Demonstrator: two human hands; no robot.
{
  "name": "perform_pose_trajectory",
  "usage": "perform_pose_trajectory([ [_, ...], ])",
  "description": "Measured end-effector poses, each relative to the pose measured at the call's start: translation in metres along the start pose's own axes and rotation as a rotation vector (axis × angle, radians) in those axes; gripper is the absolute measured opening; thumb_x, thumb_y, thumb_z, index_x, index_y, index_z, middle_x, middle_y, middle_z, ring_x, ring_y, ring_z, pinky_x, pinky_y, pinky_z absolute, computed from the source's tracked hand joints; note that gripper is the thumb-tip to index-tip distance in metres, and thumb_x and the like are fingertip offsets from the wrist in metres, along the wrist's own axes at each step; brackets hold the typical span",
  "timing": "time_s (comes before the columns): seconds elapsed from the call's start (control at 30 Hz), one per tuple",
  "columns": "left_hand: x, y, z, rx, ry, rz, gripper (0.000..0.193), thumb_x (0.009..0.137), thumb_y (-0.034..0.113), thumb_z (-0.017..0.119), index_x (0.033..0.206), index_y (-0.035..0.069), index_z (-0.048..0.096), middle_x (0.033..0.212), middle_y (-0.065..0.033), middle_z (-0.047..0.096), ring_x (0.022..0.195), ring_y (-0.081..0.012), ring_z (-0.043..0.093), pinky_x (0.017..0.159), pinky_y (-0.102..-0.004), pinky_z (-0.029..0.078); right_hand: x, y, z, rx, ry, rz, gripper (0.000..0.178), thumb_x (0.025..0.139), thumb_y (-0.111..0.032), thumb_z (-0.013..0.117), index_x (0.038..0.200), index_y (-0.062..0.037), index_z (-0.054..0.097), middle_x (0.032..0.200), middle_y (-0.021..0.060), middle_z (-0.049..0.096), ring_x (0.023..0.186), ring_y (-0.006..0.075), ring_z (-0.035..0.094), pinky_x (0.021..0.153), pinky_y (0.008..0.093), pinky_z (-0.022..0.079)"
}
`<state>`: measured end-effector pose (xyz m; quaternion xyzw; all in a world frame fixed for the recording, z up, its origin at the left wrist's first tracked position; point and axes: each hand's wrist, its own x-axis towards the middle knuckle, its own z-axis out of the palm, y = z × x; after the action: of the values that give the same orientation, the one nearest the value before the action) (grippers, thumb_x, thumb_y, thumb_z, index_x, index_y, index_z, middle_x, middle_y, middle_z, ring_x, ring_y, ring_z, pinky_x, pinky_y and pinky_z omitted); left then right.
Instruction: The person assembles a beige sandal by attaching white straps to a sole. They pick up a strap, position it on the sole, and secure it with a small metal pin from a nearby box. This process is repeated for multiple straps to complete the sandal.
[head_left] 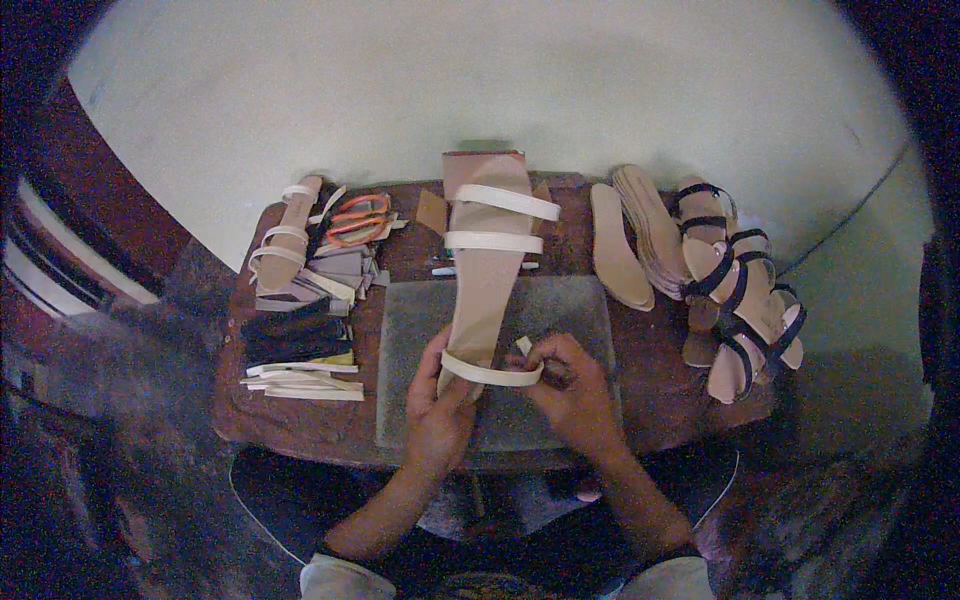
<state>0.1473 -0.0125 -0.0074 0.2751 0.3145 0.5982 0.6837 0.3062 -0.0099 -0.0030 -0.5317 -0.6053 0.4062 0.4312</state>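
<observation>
A beige sandal (485,310) with cream straps is held upright in front of me, its wide end away from me. My left hand (440,415) grips its narrow heel end, fingers closed around the edge. Two cream straps cross its far half. The nearest cream strap (490,373) crosses by the heel, and my right hand (570,385) pinches this strap's right end. A small pale tip (524,345) pokes up beside my right fingertips; I cannot tell whether it belongs to the same strap. Beneath both hands lies a dark grey mat (400,330).
At the left of the brown table (650,400) are a cream-strapped sandal (285,235), orange-handled scissors (358,220), black strips (295,335) and cream strips (305,385). To the right are loose beige soles (620,250) and several black-strapped sandals (745,290). A pale wall (500,80) stands behind.
</observation>
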Motion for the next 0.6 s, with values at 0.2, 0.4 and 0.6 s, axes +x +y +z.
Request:
perform_pose_trajectory([
  [0.2,0.001,-0.002,-0.001,-0.064,0.043,0.023,0.050,0.088,0.007,0.053,0.134,0.004,0.032,0.126,-0.0107,0.047,0.115,-0.0219,0.048,0.097,-0.0341,0.041,0.002,-0.006,0.002,0.132,-0.010,0.076,0.019,0.075,0.006,0.061,0.090,-0.0024,0.053,0.096,0.0091,0.062,0.094,0.0170,0.060,0.084,0.0298,0.047],
  [0.4,-0.003,-0.009,0.002,-0.047,0.054,-0.011,0.053,0.089,0.013,0.054,0.135,0.007,0.030,0.125,-0.0111,0.047,0.113,-0.0236,0.049,0.094,-0.0358,0.043,0.003,-0.001,0.006,0.321,-0.004,0.124,0.019,0.074,0.005,0.064,0.088,-0.0037,0.054,0.100,0.0106,0.062,0.095,0.0168,0.059,0.084,0.0302,0.048],
  [0.6,-0.002,-0.016,-0.005,0.281,-0.035,0.015,0.056,0.090,0.012,0.051,0.138,0.008,0.022,0.127,-0.0113,0.043,0.117,-0.0229,0.043,0.099,-0.0353,0.037,0.003,-0.005,0.005,0.347,0.057,0.117,0.022,0.072,0.003,0.069,0.083,-0.0061,0.052,0.097,0.0097,0.062,0.093,0.0166,0.058,0.083,0.0304,0.048],
])
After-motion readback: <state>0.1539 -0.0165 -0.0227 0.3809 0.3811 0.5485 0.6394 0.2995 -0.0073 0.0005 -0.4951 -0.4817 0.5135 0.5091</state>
